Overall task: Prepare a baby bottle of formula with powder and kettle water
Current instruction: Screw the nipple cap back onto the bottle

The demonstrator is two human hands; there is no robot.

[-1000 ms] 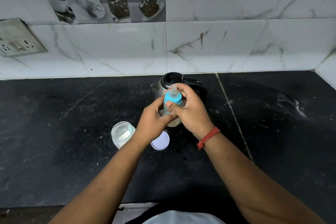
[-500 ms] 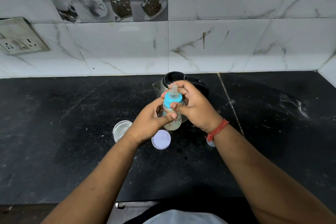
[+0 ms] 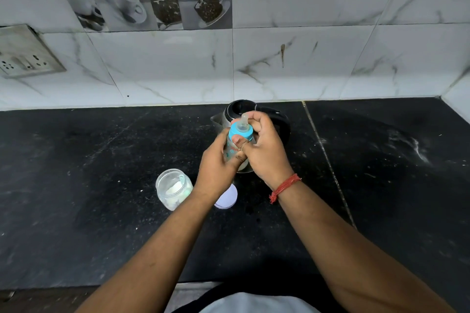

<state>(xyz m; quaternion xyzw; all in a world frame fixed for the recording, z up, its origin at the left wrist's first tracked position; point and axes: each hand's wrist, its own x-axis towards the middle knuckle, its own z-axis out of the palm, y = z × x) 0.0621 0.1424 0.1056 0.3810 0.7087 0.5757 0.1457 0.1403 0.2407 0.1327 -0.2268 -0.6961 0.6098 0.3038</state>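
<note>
I hold a small clear baby bottle (image 3: 232,150) upright above the black counter, with a blue collar (image 3: 240,132) and a pale teat on top. My left hand (image 3: 218,166) wraps the bottle's body. My right hand (image 3: 264,150) is closed around the blue collar, thumb on its front. Behind the hands stands the steel kettle (image 3: 241,109) with a black rim and handle, mostly hidden. To the left, an open clear jar (image 3: 173,188) holds white powder and a scoop. Its white lid (image 3: 227,198) lies flat beside it, partly under my left wrist.
The black stone counter (image 3: 101,173) runs to a marble-tiled wall at the back and a corner at the right. A switch and socket plate (image 3: 25,53) sits on the wall at far left. White dust marks the counter at right (image 3: 417,147).
The hands have stayed on the bottle, with the right hand's grip shifting slightly around the collar. The view has shifted a little, so the jar shows more fully.
</note>
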